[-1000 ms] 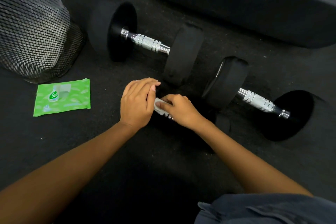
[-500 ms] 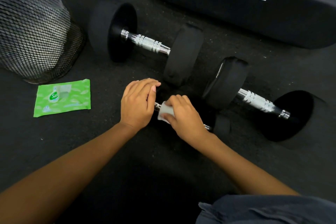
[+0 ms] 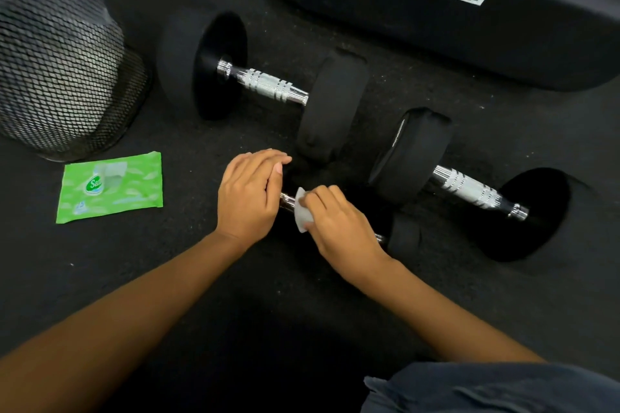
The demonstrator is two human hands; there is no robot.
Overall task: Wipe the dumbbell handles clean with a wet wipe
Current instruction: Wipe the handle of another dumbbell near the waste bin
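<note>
A small dumbbell lies on the black floor under my hands; its chrome handle (image 3: pixel 287 200) shows between them and its right black weight (image 3: pixel 404 238) sticks out past my right wrist. My left hand (image 3: pixel 250 196) is draped over the left weight, hiding it. My right hand (image 3: pixel 339 228) presses a white wet wipe (image 3: pixel 302 215) around the handle. A large dumbbell lies behind with a bare knurled handle (image 3: pixel 268 84). Another dumbbell lies to the right, its handle (image 3: pixel 466 188) also bare.
A green wet-wipe pack (image 3: pixel 110 186) lies flat on the floor to the left. Behind it stands a black mesh bin (image 3: pixel 60 54). A black padded bench (image 3: pixel 436 17) with a white label runs across the back. Dark clothing (image 3: pixel 486 389) fills the bottom right corner.
My right hand has rolled and slid the wipe slightly toward me on the small handle, uncovering the handle's right end. My left hand has stayed on the left weight.
</note>
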